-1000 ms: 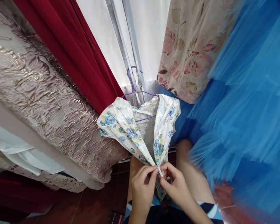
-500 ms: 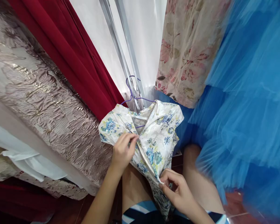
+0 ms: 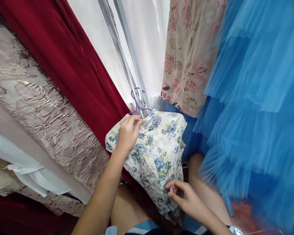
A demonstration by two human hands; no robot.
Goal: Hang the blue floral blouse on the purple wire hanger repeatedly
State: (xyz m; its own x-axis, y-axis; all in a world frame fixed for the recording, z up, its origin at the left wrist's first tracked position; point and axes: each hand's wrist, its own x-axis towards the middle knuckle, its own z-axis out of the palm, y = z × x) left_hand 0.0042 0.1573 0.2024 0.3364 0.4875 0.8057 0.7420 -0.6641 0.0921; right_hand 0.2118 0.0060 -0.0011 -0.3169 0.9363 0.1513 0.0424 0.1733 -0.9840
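Note:
A white dress with blue flowers and green leaves [image 3: 159, 163] hangs on a purple hanger [image 3: 137, 101] in front of me. Its opening is closed up along the seam. My left hand [image 3: 129, 134] is at the neckline, thumb and fingers pinched at the top of the zipper; the small pull itself is hidden by the fingertips. Lower down, my right hand [image 3: 185, 197] hovers by the side of the dress with its fingers loosely curled, thumb and fingertips slightly apart and nothing visible between them.
A dark red cloth [image 3: 71, 62] and a shiny embossed garment [image 3: 56, 114] hang on the left. Metal poles [image 3: 127, 55] stand behind the hanger, before a white curtain [image 3: 147, 39]. To the right hang a pink floral garment [image 3: 186, 65] and a ruffled blue tulle dress [image 3: 247, 114].
My left hand has slid up from mid-bodice to the neckline, and the gaping zipper opening has closed. My right hand has let go of the fabric edge.

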